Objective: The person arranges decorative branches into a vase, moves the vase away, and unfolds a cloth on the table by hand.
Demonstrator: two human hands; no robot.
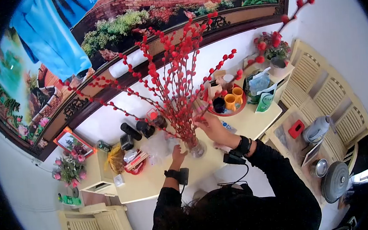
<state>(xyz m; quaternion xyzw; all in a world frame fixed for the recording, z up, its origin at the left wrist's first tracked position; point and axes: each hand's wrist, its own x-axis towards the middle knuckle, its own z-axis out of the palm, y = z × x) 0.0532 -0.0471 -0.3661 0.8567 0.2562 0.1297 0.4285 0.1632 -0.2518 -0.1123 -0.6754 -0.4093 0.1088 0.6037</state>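
A clear glass vase (199, 150) stands near the table's front edge, holding a tall bunch of red berry branches (177, 79). My right hand (216, 132) is closed at the right side of the bunch, just above the vase. Its fingers pinch the stem of a long berry branch (227, 83), which slants up to the right past the picture's top edge. Low and left of the vase is my left hand (178, 155), fingers slightly bent and apart, holding nothing. Whether it touches the glass I cannot tell.
Cups on a red tray (230, 103) stand behind right on the cream table (163, 181). A red basket (136, 166), plastic bag (156, 147) and dark jars (144, 129) sit left. A side table with a kettle (317, 129) and wooden bench (324, 86) flank the right.
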